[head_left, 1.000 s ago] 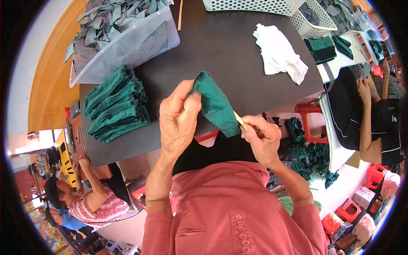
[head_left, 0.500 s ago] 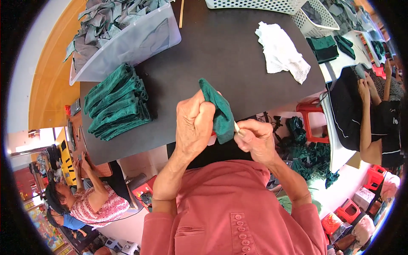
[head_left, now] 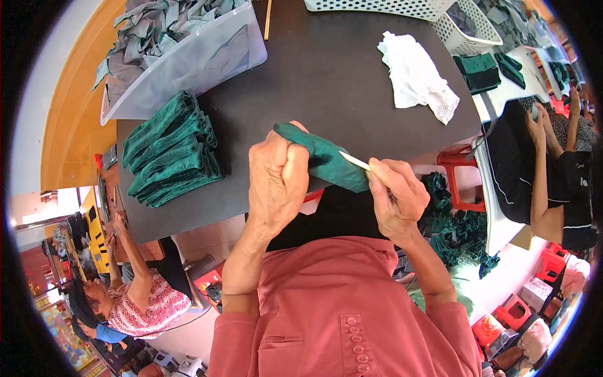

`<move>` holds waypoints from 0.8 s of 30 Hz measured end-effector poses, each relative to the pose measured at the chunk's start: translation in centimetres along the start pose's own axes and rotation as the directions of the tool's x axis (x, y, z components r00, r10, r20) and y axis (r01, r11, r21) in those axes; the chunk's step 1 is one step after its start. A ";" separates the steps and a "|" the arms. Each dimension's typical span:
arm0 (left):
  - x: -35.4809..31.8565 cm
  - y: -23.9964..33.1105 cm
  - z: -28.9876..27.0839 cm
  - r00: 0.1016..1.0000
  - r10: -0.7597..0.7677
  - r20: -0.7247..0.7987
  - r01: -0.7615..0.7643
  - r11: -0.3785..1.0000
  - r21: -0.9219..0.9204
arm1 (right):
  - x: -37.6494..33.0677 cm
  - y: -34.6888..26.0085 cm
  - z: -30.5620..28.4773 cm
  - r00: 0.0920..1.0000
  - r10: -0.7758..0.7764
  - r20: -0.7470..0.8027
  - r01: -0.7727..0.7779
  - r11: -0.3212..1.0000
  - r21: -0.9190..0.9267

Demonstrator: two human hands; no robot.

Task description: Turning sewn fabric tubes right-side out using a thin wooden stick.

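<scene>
My left hand (head_left: 278,179) is closed in a fist round one end of a dark green velvety cloth piece (head_left: 333,164), above the table's near edge. The cloth stretches from that fist toward my right hand (head_left: 398,196), which pinches a thin pale pointed stick (head_left: 355,159). The stick's tip lies over the cloth's upper side, and the cloth's right end comes close to my right fingers. On the table to the left is a stack of folded green cloth pieces (head_left: 173,154). A crumpled white cloth (head_left: 414,72) lies at the far right.
A translucent bin (head_left: 235,53) of grey-green cloth stands at the back left of the dark table (head_left: 314,69). White perforated baskets (head_left: 471,43) are at the back right. A red stool (head_left: 461,182) stands right of the table. Co-workers sit at both sides.
The stick, earlier mostly hidden at the cloth's edge, now shows over the cloth. My right hand has moved right, and the cloth has swung from steep to slanting rightward.
</scene>
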State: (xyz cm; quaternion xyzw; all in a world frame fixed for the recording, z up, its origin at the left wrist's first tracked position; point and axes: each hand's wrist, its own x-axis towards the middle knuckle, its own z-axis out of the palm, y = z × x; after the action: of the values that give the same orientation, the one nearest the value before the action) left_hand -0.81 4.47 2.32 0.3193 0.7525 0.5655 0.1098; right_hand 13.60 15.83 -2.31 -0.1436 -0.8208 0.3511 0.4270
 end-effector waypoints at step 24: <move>-0.5 -1.6 0.7 0.981 -0.126 0.148 0.144 0.982 -0.120 | -1.8 -1.5 1.1 0.816 0.473 0.332 -0.578 0.650 0.494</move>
State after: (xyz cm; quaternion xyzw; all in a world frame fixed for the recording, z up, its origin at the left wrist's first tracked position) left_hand -0.66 4.46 0.54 0.2983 0.7244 0.5810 0.2209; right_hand 13.91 13.25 -2.77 -0.2094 -0.6318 0.7011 0.2559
